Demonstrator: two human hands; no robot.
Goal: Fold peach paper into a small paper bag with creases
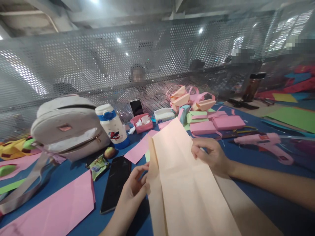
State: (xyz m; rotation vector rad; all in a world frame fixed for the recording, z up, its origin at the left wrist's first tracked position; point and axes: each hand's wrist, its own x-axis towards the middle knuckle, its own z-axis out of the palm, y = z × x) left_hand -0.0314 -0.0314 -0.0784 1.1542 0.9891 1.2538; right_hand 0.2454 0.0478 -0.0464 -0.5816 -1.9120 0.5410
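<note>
A long sheet of peach-coloured paper (187, 183) with fold creases runs from the front edge toward the middle of the table. A second layer of the same colour shows along both its sides. My left hand (135, 186) grips the left edge, fingertips partly hidden behind the paper. On the opposite edge, my right hand (213, 155) pinches the paper between thumb and curled fingers. Just left of my left hand lies a dark tablet or large phone (116, 183). Beyond the sheet are folded pink paper boxes (203, 127) and peach paper pieces (182, 98) with pink strips.
A white backpack (69, 127) and a water bottle (113, 126) stand at the back left. Pink paper (59, 206) covers the front left. A pink glue gun (265, 141) lies right, near green sheets (292, 118). A perforated metal screen (157, 59) borders the table's far side.
</note>
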